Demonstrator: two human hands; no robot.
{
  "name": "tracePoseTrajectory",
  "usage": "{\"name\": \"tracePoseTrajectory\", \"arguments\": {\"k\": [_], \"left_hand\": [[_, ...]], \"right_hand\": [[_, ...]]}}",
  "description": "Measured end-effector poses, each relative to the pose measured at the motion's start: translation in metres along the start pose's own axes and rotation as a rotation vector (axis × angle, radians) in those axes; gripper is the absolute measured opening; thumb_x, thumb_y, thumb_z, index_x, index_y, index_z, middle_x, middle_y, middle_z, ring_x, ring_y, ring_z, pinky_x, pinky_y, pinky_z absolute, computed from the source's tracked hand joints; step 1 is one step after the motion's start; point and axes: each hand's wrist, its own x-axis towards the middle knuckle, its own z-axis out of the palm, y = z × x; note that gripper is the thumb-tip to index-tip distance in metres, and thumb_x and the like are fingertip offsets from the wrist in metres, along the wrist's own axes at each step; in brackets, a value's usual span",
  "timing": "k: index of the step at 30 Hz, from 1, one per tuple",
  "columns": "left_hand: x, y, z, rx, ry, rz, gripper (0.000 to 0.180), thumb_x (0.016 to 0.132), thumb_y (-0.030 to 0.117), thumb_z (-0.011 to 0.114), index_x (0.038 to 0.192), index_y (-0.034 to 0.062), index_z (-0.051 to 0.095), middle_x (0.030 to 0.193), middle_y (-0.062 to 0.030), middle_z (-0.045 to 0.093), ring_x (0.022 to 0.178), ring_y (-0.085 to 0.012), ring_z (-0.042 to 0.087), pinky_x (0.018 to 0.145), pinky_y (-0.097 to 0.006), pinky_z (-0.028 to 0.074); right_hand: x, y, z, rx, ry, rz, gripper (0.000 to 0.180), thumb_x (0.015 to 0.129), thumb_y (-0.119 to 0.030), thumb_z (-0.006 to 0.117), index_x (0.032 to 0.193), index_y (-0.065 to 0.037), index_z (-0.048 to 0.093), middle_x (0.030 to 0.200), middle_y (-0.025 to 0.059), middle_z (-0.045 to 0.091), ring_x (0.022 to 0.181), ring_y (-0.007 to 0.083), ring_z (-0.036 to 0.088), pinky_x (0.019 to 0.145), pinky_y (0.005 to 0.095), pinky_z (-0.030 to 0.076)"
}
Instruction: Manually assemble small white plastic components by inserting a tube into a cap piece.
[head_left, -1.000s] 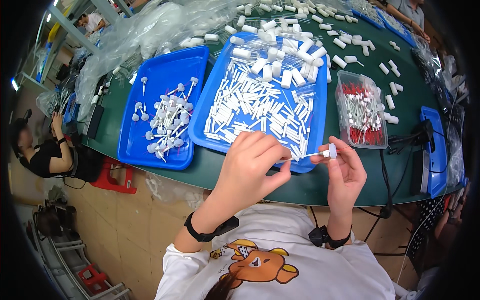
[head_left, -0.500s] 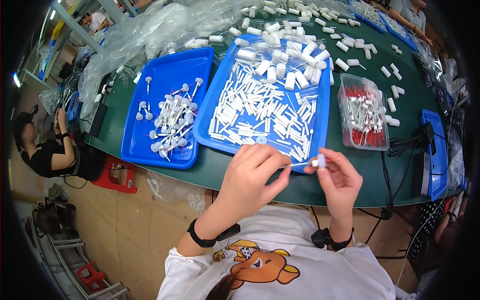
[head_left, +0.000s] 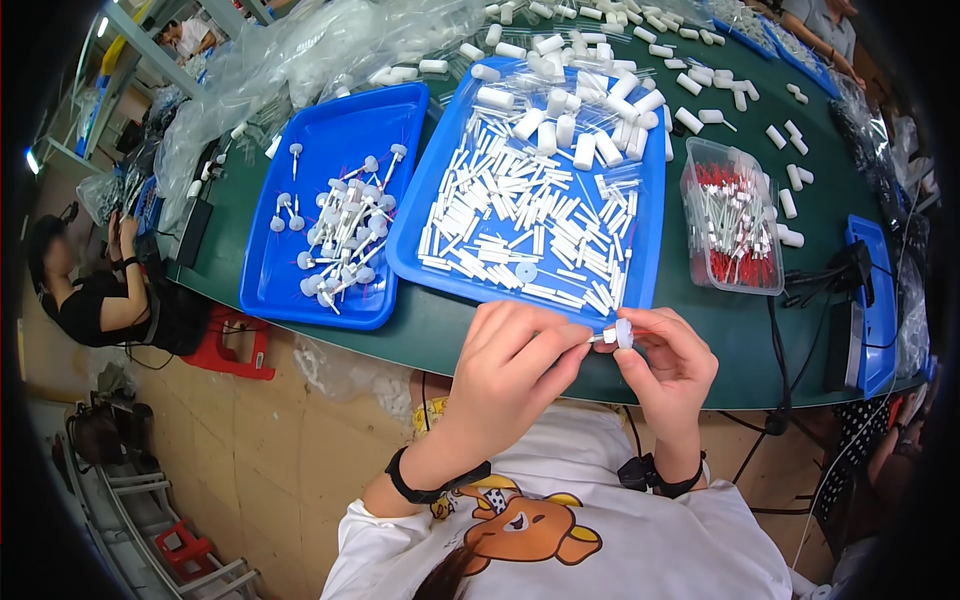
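Both my hands meet just in front of the middle blue tray [head_left: 648,262]. My right hand [head_left: 672,372] pinches a pale round disc [head_left: 624,334] between thumb and fingers. A white sleeve-like piece with a thin stem [head_left: 604,338] joins the disc on its left side. My left hand [head_left: 512,362] is closed, with thumb and forefinger pinched on that stem close to the white piece. Its fingers hide the rest of the stem. Short white tubes [head_left: 500,190] and thicker white cylinders [head_left: 584,150] lie in the middle tray.
At left, a blue tray [head_left: 335,125] holds several similar stemmed discs [head_left: 350,225]. A clear plastic box [head_left: 735,285] of red-and-white wired parts stands at right, near black cables [head_left: 778,350]. Loose white cylinders and plastic bags [head_left: 330,50] cover the far table. Another person [head_left: 100,290] sits at left.
My left hand has slid right along the stem, so its fingertips are now close to the disc and less stem shows. My right hand has shifted slightly left and down.
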Motion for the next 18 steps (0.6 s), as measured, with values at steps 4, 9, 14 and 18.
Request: {"name": "tracePoseTrajectory", "arguments": {"k": [4,9,14,18], "left_hand": [[-0.0035,-0.0015,0.0015,-0.013,0.065,0.002,0.023,0.070,0.000,0.070,0.091,0.0057,0.064,0.082,-0.0030,0.060,0.076,-0.0210,0.056,0.071,-0.033,0.041],[-0.0053,-0.0008,0.0018,-0.133,0.071,-0.045,0.026,0.071,-0.001,0.071,0.096,0.0031,0.063,0.079,-0.0051,0.061,0.072,-0.0220,0.056,0.068,-0.032,0.042],[-0.0093,0.0029,0.0030,-0.248,0.063,-0.133,0.028,0.070,0.001,0.072,0.096,0.0024,0.062,0.080,-0.0063,0.062,0.074,-0.0225,0.057,0.069,-0.032,0.043],[-0.0044,0.0053,-0.0025,-0.255,-0.036,-0.184,0.027,0.071,0.004,0.073,0.095,0.0026,0.062,0.081,-0.0063,0.063,0.077,-0.0232,0.058,0.071,-0.033,0.043]], "right_hand": [[-0.0012,0.0012,-0.0005,-0.010,-0.003,0.004,0.035,0.072,0.010,0.069,0.107,0.008,0.061,0.096,0.0146,0.062,0.084,0.0190,0.064,0.077,0.0275,0.053],[-0.0010,0.0027,0.0000,0.037,-0.055,0.047,0.037,0.071,0.009,0.071,0.106,0.008,0.062,0.096,0.0147,0.063,0.085,0.0180,0.063,0.076,0.0274,0.053],[-0.0006,0.0027,0.0020,0.156,-0.036,0.068,0.032,0.074,0.010,0.066,0.106,0.010,0.060,0.096,0.0157,0.063,0.086,0.0198,0.064,0.077,0.0290,0.053],[-0.0005,0.0018,0.0035,0.282,0.044,0.142,0.030,0.078,0.011,0.060,0.108,0.010,0.057,0.096,0.0147,0.063,0.085,0.0212,0.064,0.079,0.0305,0.053]]}}
